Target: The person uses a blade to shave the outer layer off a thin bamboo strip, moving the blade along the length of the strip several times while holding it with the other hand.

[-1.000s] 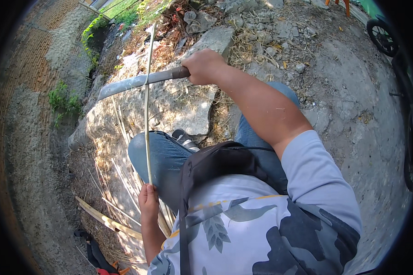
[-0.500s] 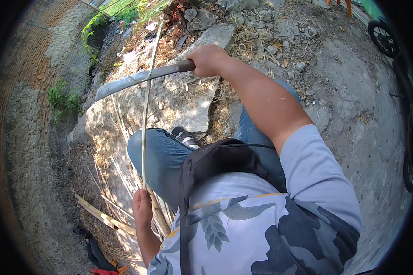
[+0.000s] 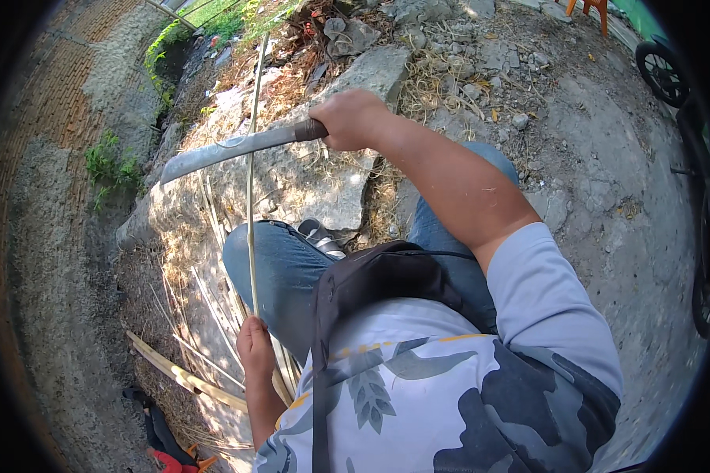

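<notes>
My right hand [image 3: 351, 120] is closed round the dark handle of a machete [image 3: 221, 151]. Its long grey blade points left and slightly down. A narrow pale bamboo strip [image 3: 252, 244] runs away from me past my left knee and crosses the blade, touching or very near it. Where they cross, a thin curled shaving [image 3: 233, 143] shows on the blade. The near end of the strip is pinched in my left hand [image 3: 255, 347], beside my left thigh; part of those fingers is hidden.
Several split bamboo strips [image 3: 213, 303] lie by my left leg, with a thicker split piece [image 3: 185, 374] beyond them. A stone slab [image 3: 292, 177] lies ahead, with scattered shavings [image 3: 442, 94]. A brick wall stands left, a motorbike right. Another person [image 3: 162, 433] is at lower left.
My right hand and the machete have come a little nearer and to the left. My left hand has shifted slightly up and right, and the strip's far end has swung left.
</notes>
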Demonstrator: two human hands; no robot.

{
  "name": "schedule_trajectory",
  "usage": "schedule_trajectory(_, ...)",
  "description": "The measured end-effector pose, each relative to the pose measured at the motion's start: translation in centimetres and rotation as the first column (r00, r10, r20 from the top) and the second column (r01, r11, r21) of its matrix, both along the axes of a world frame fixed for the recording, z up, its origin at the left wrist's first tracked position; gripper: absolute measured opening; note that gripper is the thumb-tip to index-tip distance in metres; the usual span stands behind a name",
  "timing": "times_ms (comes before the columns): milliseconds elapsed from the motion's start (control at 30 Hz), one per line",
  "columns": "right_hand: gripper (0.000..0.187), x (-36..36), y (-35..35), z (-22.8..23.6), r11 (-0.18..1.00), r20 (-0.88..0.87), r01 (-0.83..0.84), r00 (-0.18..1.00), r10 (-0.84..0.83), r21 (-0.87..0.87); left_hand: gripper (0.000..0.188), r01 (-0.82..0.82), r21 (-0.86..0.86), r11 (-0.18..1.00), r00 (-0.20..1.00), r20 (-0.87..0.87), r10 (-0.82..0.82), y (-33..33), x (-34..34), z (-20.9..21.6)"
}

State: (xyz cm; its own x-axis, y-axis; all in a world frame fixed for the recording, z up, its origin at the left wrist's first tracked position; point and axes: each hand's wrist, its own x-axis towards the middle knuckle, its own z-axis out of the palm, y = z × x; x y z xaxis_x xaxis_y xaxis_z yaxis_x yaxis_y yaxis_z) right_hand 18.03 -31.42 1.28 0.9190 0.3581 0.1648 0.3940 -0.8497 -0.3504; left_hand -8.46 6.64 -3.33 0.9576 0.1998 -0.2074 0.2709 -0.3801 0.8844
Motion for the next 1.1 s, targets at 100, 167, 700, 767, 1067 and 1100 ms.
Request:
schedule_trajectory(100,0.017,-1.4,1.7,0.1,0.993,-0.002,-0.113,0.994,0.113,-0.030,0.039,0.075,0.069,0.995,0.996,0.035,-0.077,-0.3,1.1,-0.3)
schedule_trajectory(167,0.014,-1.8,3.3,0.0,0.934,0.100,-0.282,0.946,0.309,-0.220,0.039,0.083,0.110,0.990,0.994,0.062,-0.090,-0.9,1.4,0.1)
schedule_trajectory(700,0.021,2.1,-0.8,-3.0,0.978,-0.249,-0.002,0.967,0.055,0.208,0.040,0.065,0.247,0.967,0.997,0.031,-0.075,1.0,-0.5,-0.3)
schedule_trajectory(767,0.019,0.7,0.2,-2.2,0.994,-0.162,-0.058,0.984,0.074,0.097,0.041,0.073,0.230,0.970,0.996,0.028,-0.081,0.0,0.4,-0.3)
schedule_trajectory(1067,0.015,0.9,1.3,-1.9,0.959,0.115,-0.192,0.969,0.219,-0.208,0.034,0.107,0.121,0.987,0.993,0.037,-0.112,1.6,0.5,-0.3)
schedule_trajectory(1100,0.017,1.4,-0.5,-2.0,0.991,0.089,-0.049,0.994,0.060,-0.127,0.034,0.107,0.120,0.987,0.993,0.034,-0.112,2.3,-0.2,0.3)
